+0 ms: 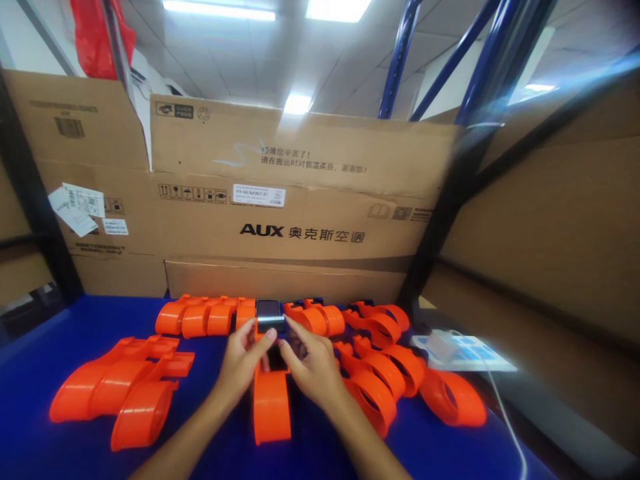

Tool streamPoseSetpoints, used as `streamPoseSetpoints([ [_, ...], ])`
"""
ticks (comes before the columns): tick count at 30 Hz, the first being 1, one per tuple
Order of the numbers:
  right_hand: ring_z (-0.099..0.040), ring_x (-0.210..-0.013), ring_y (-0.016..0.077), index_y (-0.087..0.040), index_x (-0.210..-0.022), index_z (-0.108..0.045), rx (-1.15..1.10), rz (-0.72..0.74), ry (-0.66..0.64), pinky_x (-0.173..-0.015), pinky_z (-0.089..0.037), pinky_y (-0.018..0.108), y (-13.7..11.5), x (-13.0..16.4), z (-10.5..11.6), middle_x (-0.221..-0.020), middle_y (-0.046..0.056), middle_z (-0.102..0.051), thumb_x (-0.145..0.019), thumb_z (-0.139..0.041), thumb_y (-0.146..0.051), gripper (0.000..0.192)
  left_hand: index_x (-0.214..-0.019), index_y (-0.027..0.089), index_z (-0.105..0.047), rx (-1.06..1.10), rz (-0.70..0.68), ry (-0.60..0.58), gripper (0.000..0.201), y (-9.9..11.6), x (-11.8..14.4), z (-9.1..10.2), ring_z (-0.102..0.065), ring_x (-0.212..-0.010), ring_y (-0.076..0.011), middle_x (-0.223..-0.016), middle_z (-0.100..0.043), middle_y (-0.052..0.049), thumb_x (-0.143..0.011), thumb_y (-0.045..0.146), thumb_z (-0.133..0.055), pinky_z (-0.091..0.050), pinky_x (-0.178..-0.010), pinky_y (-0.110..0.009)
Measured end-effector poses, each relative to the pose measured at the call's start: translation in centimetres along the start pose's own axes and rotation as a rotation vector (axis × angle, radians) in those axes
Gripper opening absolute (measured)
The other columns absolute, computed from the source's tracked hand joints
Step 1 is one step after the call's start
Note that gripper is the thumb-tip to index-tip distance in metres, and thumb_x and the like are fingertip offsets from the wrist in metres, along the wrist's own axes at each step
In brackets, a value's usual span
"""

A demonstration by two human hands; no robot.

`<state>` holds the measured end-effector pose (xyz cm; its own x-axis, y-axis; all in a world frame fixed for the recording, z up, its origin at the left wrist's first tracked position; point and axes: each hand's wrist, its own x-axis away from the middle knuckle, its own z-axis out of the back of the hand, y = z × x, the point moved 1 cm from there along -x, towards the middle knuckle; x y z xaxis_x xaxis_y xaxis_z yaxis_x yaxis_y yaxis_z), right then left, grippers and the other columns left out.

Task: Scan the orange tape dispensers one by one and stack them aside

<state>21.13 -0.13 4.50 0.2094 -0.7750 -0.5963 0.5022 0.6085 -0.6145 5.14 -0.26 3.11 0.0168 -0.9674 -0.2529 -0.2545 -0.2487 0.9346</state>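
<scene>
My left hand (243,365) and my right hand (311,363) meet over one orange plastic part (271,407) lying lengthwise on the blue table (60,320). Both hands grip its far end, fingers curled around a dark opening. A small dark grey block (270,315) sits just beyond my fingertips, at the end of that part; my left thumb touches its lower edge.
Rows of matching orange parts lie around: a stack at left (120,390), a row at the back (200,318), several at right (400,373). A white charger with cable (443,345) rests on a paper at right. Large cardboard boxes (300,200) wall off the back and right.
</scene>
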Motion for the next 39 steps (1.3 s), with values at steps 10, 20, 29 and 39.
streamPoseSetpoints([
  [10, -0.063, -0.061, 0.0197, -0.015, -0.124, -0.065, 0.116, 0.169, 0.026, -0.062, -0.052, 0.032, 0.0, 0.5, -0.4, -0.075, 0.009, -0.07, -0.093, -0.05, -0.027, 0.037, -0.087, 0.016, -0.069, 0.021, 0.024, 0.049, 0.034, 0.1, 0.2, 0.0, -0.037, -0.035, -0.0058, -0.048, -0.053, 0.006, -0.072, 0.045, -0.078, -0.028, -0.037, -0.018],
  [20, -0.066, -0.069, 0.0208, -0.016, -0.129, -0.062, 0.099, 0.185, -0.045, -0.067, -0.053, 0.031, 0.3, 0.1, -0.3, -0.082, 0.009, -0.071, -0.096, -0.046, -0.027, 0.038, -0.089, 0.015, -0.069, 0.033, 0.001, 0.026, 0.034, 0.6, 0.5, 0.0, -0.036, -0.035, -0.0063, -0.043, -0.047, 0.007, -0.073, 0.045, -0.078, -0.026, -0.038, -0.018],
  [29, -0.066, -0.085, 0.0219, -0.019, -0.149, -0.039, 0.215, 0.256, -0.198, -0.079, -0.055, 0.035, 0.3, -0.1, 0.5, -0.101, 0.012, -0.071, -0.095, -0.049, -0.02, 0.055, -0.092, 0.017, -0.068, 0.247, 0.164, 0.188, 0.045, -0.5, -0.3, 0.3, -0.047, -0.039, -0.0069, -0.058, -0.059, 0.005, -0.064, 0.047, -0.084, -0.035, -0.041, -0.018],
  [39, -0.066, -0.082, 0.0228, -0.014, -0.146, -0.043, 0.317, 0.326, -0.155, -0.076, -0.057, 0.036, 1.3, 0.0, 0.3, -0.101, 0.014, -0.071, -0.088, -0.048, -0.012, 0.058, -0.108, 0.021, -0.067, 0.215, 0.193, 0.105, 0.05, -0.6, 0.0, -0.2, -0.05, -0.04, -0.0056, -0.075, -0.066, 0.002, -0.066, 0.044, -0.084, -0.04, -0.043, -0.019],
])
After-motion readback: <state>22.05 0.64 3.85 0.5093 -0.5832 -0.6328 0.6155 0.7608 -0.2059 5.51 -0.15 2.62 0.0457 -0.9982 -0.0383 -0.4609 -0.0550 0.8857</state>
